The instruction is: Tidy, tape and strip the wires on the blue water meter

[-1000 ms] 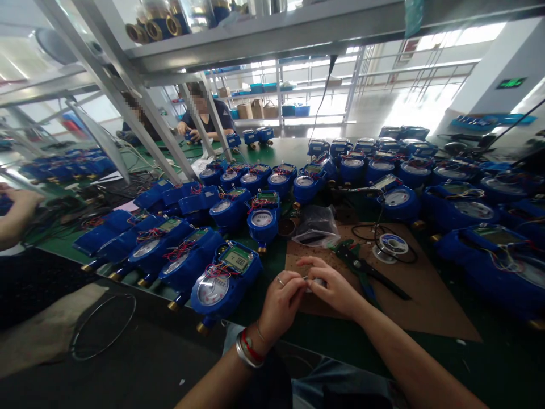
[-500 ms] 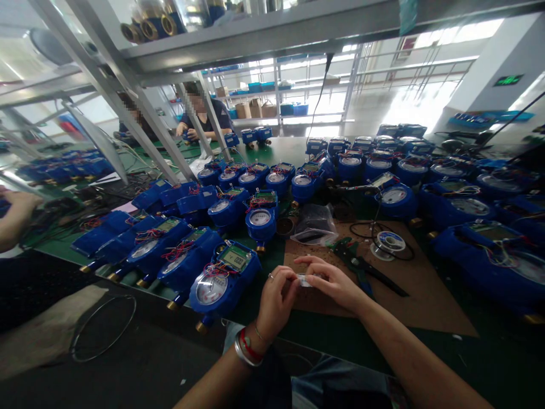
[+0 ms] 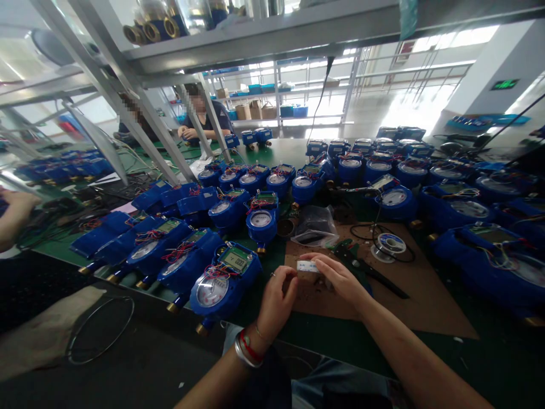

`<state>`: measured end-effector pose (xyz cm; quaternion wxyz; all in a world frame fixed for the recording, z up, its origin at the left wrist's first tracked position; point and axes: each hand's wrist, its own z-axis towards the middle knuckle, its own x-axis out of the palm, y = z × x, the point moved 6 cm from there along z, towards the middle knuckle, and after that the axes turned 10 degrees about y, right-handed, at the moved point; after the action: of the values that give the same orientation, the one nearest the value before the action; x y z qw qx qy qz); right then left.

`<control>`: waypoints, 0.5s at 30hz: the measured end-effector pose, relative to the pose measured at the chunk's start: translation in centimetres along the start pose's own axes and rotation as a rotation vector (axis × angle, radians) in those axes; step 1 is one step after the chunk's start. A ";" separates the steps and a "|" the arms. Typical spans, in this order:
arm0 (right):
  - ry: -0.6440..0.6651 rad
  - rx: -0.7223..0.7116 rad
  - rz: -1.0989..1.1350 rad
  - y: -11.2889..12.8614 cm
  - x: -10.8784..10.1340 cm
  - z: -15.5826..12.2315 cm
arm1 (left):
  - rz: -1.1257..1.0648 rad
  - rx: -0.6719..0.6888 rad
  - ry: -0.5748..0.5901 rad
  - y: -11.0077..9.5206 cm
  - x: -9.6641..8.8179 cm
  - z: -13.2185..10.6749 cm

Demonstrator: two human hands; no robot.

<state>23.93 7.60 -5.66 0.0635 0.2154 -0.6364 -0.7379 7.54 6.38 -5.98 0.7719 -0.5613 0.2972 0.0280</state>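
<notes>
My left hand (image 3: 276, 301) and my right hand (image 3: 338, 278) meet over a brown cardboard mat (image 3: 409, 295) on the green bench. Between the fingertips of both is a small white strip (image 3: 309, 266), like a label or a bit of tape. The fingers of each hand are pinched on it. Just left of my hands lies a blue water meter (image 3: 223, 278) with a round dial and a small green display. Dark-handled pliers (image 3: 366, 272) rest on the mat close to my right hand.
Several more blue meters with red wires crowd the bench to the left, back and right. A solder spool (image 3: 390, 243), a clear plastic bag (image 3: 317, 226) and a small cup (image 3: 286, 227) lie on the mat. Another person (image 3: 203, 116) sits across the bench; someone's arm (image 3: 15, 213) shows at far left.
Both hands have lifted slightly away from me and shifted a little, and the white strip now shows more plainly between the fingertips. The meters and tools have stayed put.
</notes>
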 end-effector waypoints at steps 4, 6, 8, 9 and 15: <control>-0.111 -0.030 -0.005 0.2 -0.7 -0.2 | 0.004 -0.014 0.037 0.2 0.4 0.2; -0.168 -0.050 -0.016 0.4 -1.1 -0.3 | 0.008 -0.014 0.055 0.2 0.6 0.3; -0.202 -0.061 -0.034 0.6 -1.5 -0.5 | 0.013 -0.011 0.065 0.2 0.7 0.4; -0.214 -0.067 -0.046 0.7 -1.6 -0.5 | 0.015 -0.010 0.067 0.2 0.7 0.4; -0.145 -0.105 -0.151 0.5 -1.1 -0.1 | 0.035 -0.011 0.075 0.3 0.7 0.5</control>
<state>24.88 7.87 -4.91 -0.0272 0.2055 -0.5816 -0.7866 8.26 6.72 -6.49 0.7565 -0.5609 0.3356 0.0218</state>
